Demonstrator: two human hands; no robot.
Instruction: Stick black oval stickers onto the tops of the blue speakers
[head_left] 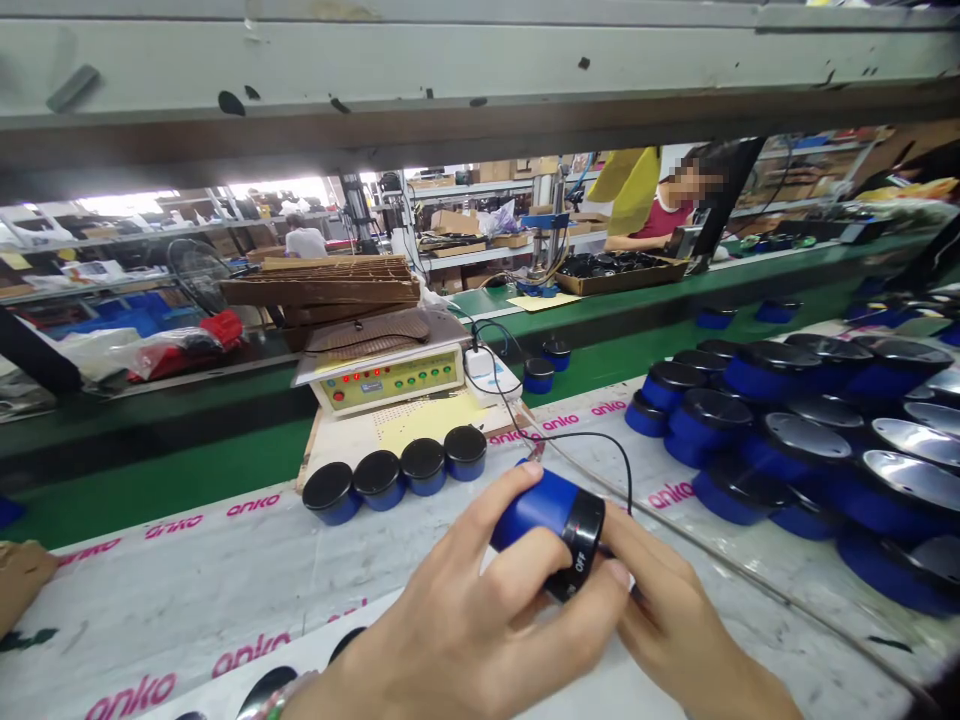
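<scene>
A round blue device with a black end band lettered "OFF" is tilted on its side above the bench. My left hand is closed around it, fingers over the blue wall and thumb at the black band. Against the black end, my right hand has its fingers closed, the fingertips partly hidden. A black cable loops from the tester box down behind my right fingers; its end is out of sight. Beyond my hands, several similar devices stand in a row, black side up.
Many stacked blue devices fill the right of the bench, some with shiny tops. Black discs lie on a white sheet at lower left. A green conveyor runs behind. A co-worker sits beyond; a shelf beam hangs overhead.
</scene>
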